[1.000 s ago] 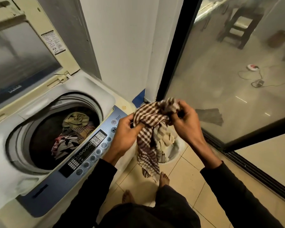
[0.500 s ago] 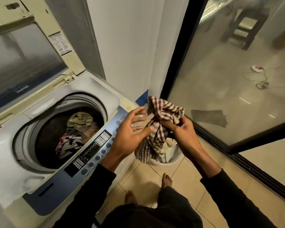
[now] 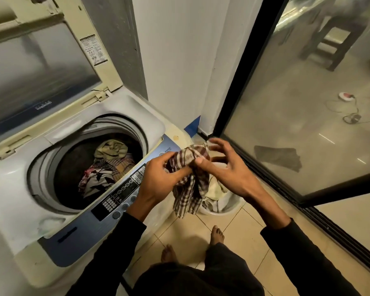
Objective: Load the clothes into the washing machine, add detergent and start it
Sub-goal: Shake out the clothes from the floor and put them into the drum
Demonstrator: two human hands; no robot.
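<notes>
1. The left hand [image 3: 158,180] grips the checked cloth [image 3: 188,184], fingers curled into its bunched top.
2. The right hand [image 3: 224,169] pinches the same cloth with its thumb; its other fingers spread loose above.
3. The cloth hangs between the hands, over a white basket [image 3: 226,208] on the tiles, at 3 o'clock from the washer [image 3: 19,189].
4. The washer's lid [image 3: 41,67] stands raised at 12 o'clock; clothes [image 3: 107,167] lie in the drum.
5. The control panel [image 3: 120,195] runs just left of the left hand.
</notes>
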